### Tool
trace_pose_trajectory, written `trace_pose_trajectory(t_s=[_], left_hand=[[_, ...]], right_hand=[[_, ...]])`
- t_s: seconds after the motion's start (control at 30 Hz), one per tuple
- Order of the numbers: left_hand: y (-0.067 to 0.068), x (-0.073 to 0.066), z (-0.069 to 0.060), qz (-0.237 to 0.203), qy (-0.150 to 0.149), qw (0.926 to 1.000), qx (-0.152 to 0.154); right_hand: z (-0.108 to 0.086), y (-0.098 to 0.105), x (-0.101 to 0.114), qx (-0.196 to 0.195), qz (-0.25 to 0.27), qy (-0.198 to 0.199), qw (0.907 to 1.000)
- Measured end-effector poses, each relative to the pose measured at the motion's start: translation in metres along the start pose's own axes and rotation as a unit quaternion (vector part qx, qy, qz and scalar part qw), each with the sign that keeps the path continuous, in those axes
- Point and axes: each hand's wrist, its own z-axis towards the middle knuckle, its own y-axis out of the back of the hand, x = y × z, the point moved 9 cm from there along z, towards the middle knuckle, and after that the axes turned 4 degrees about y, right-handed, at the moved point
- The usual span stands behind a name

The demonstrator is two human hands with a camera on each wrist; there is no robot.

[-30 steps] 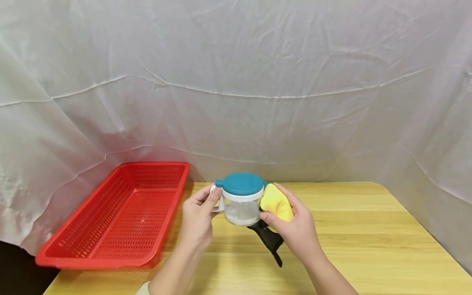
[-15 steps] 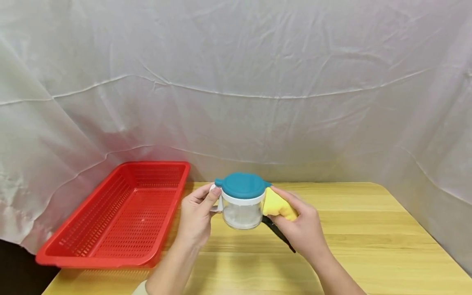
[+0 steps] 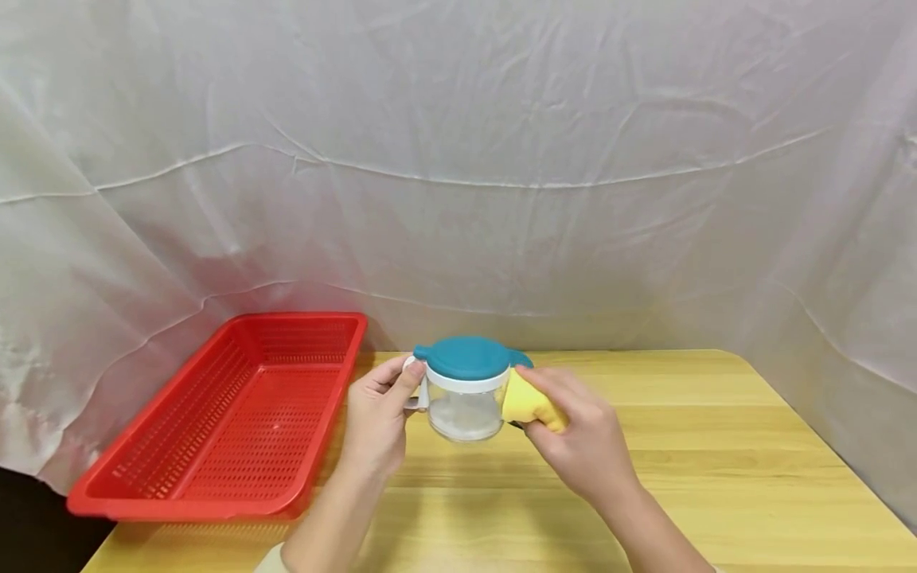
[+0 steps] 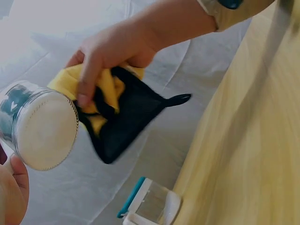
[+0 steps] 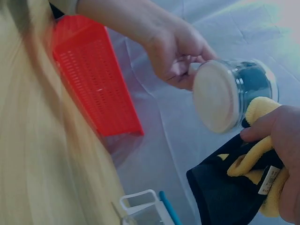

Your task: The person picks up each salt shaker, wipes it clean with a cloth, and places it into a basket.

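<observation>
A clear seasoning jar (image 3: 467,410) with a teal lid and white collar is held above the table, roughly upright. My left hand (image 3: 380,418) grips its white handle, thumb near the top. In my right hand (image 3: 583,434) is a yellow-and-black cloth (image 3: 528,398), pressed against the jar's right side. The left wrist view shows the cloth's black side (image 4: 133,122) hanging down with a loop at one corner. The jar's whitish underside (image 4: 47,131) faces that camera. The right wrist view shows a white tag (image 5: 268,180) on the cloth.
A red perforated basket (image 3: 258,430) stands on the left of the wooden table (image 3: 716,469). Another teal-lidded jar (image 4: 153,201) stands on the table in both wrist views, mostly hidden in the head view. A grey-white curtain (image 3: 458,239) hangs behind.
My right hand has turned and shifted the cloth along the jar's right side. The dangling black part has swung from view behind the hand. My left hand keeps its grip, almost still.
</observation>
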Motion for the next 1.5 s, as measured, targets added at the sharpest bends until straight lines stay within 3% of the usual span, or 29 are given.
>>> trace_pose_trajectory(t_s=[0.13, 0.3, 0.57, 0.83, 0.97, 1.23, 1.5], left_hand=[[0.005, -0.005, 0.002, -0.013, -0.004, 0.9999, -0.010], [0.001, -0.004, 0.002, -0.021, -0.002, 0.9997, 0.010], [-0.012, 0.008, -0.006, -0.010, 0.003, 0.9989, 0.047], [-0.019, 0.017, -0.010, -0.023, 0.023, 0.9980, 0.055], [-0.018, 0.017, -0.010, -0.018, 0.019, 0.9983, 0.053], [-0.019, 0.014, -0.012, -0.009, 0.007, 0.9984, 0.056], [-0.011, 0.010, -0.013, -0.007, -0.004, 0.9999, -0.008]], right_hand=[[-0.003, -0.009, 0.002, 0.033, -0.042, 0.009, 0.9985], [-0.005, -0.011, 0.000, 0.045, -0.069, 0.003, 0.9966], [-0.004, -0.003, -0.009, 0.027, -0.081, -0.037, 0.9957], [-0.001, 0.007, -0.011, -0.016, -0.064, -0.063, 0.9958], [-0.001, 0.009, -0.010, -0.022, -0.061, -0.068, 0.9956], [0.001, 0.014, -0.003, -0.059, -0.057, -0.034, 0.9961], [-0.003, 0.015, 0.015, -0.122, -0.103, 0.053, 0.9858]])
